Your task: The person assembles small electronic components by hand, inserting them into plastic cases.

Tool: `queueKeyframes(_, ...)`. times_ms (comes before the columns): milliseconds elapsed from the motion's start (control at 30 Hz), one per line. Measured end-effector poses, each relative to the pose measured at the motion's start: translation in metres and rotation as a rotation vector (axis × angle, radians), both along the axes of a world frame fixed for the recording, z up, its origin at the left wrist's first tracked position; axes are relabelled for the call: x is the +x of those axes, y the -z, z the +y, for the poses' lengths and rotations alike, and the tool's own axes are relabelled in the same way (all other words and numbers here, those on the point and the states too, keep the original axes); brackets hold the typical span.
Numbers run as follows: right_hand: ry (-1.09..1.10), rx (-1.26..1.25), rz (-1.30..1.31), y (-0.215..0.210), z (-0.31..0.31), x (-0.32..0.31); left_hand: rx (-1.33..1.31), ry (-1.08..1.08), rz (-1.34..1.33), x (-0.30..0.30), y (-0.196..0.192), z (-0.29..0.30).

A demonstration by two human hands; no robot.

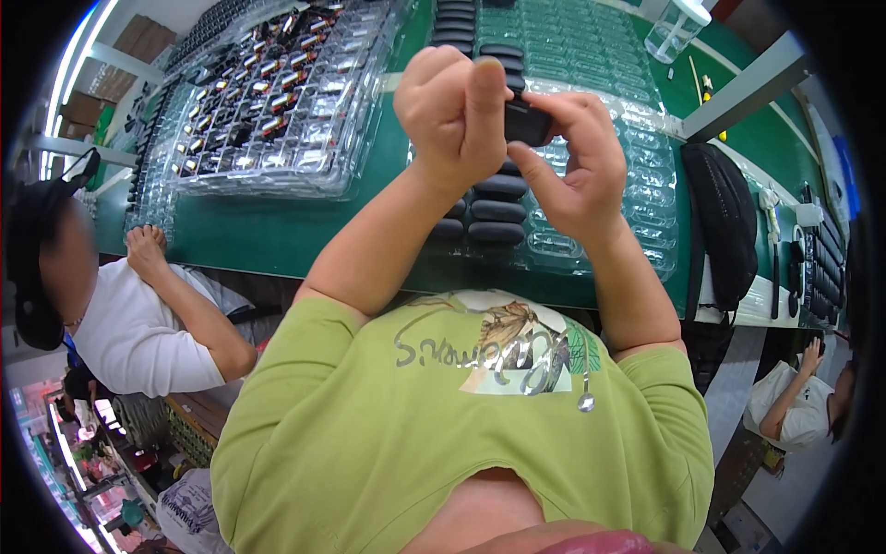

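A small black rounded case [527, 124] is held up above the table, in front of my chest. My right hand [583, 157] pinches it from the right, with the index finger on top and the thumb below. My left hand [452, 115] is closed in a fist against the case's left end, thumb raised. Whatever its curled fingers hold is hidden. Below and behind my hands, black oval cases [498, 210] lie in rows in a clear plastic tray [616, 78]. Several of the tray's pockets to the right hold no case.
At the left, stacked clear trays [268, 180] hold small dark parts with wires. A black pouch [722, 222] lies to the right, below a grey metal post [748, 88]. A lidded clear cup [676, 32] stands at the far right. Co-workers sit left and right along the green table [240, 231].
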State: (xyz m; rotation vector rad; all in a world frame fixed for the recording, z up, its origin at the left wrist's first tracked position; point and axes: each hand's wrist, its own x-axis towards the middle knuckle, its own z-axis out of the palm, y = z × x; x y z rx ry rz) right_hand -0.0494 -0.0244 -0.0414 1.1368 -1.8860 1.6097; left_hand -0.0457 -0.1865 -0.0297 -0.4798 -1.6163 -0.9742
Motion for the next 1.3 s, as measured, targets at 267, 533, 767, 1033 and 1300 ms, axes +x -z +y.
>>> queueKeyframes(267,0.316,-0.638,0.159,-0.064,-0.036,-0.028,0.07,-0.061,0.459,-0.031,-0.067,0.041)
queueKeyframes(533,0.416,-0.861,0.42,-0.107,-0.033,-0.038,0.2,0.002,0.427,-0.028,-0.107,0.056)
queueKeyframes(767,0.385,-0.713,0.577,-0.129,-0.034,-0.036,0.306,0.05,0.288,0.003,-0.13,0.059)
queueKeyframes(1033,0.384,-0.684,0.47,-0.1,-0.029,-0.044,0.114,0.016,0.193,-0.005,-0.081,0.046)
queueKeyframes(1300,0.066,-0.571,-0.277,-0.044,-0.02,-0.031,0.31,0.4,-0.158,0.022,-0.022,0.028)
